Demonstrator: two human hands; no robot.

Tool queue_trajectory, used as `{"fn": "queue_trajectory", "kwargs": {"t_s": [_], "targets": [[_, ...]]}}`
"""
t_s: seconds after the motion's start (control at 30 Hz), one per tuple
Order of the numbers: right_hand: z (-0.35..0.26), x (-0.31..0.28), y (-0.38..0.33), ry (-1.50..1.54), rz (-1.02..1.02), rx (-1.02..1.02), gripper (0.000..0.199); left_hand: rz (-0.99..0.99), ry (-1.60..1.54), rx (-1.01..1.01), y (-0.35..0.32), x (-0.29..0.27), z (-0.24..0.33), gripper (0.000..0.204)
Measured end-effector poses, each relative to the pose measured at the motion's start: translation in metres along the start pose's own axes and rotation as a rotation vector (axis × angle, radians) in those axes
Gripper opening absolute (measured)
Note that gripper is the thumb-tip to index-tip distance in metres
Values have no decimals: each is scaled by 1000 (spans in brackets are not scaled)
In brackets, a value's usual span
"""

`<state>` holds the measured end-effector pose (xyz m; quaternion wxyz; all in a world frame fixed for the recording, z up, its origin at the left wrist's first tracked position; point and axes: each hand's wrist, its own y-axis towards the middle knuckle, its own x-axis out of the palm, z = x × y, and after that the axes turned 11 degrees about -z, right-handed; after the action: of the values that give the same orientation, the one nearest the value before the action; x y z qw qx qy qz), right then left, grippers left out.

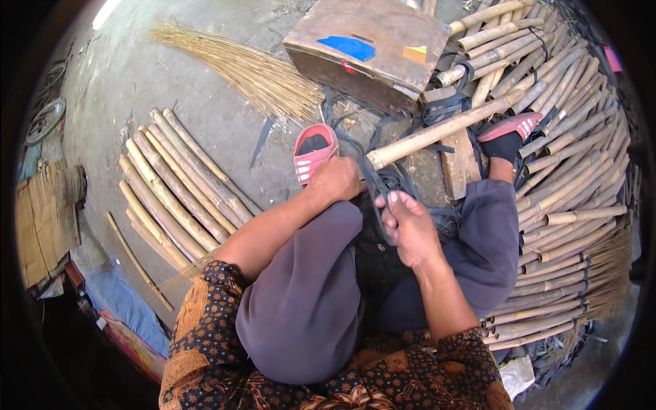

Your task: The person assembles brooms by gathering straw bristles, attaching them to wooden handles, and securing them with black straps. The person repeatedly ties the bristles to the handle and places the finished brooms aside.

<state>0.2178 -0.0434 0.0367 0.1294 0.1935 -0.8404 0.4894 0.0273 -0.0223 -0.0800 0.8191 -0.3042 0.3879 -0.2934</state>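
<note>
Bamboo pole bound with black strap, frame centre.

One bamboo pole [441,130] is laid with its long axis running from centre to upper right, the near cut end just right of the left hand [335,179], which is the nearer hand. The left grip is closed, seemingly on the black strap [383,181] at that end; what is clasped is partly hidden. The right hand [408,229] is held lower, below the pole end, its grip narrow, fingers pinching the strap. Stacked bamboo poles [181,184] are laid at left, a wooden box [369,51] above, on the concrete floor [157,75].
</note>
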Motion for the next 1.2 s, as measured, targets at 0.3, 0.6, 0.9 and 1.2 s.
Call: {"fn": "queue_trajectory", "kwargs": {"t_s": [0.3,0.6,0.9,1.2], "targets": [[95,-57,-53,-1004,102,-170,22,40,-193,-10,-20,-47,6,41],[32,-65,112,-1203,293,-740,3,-737,-605,375,-72,-77,42,30],[-49,-32,46,-1564,270,-337,31,-75,-99,298,-42,-60,30,56],[-74,12,104,-1340,53,-52,42,43,124,238,-8,-7,8,41]]}}
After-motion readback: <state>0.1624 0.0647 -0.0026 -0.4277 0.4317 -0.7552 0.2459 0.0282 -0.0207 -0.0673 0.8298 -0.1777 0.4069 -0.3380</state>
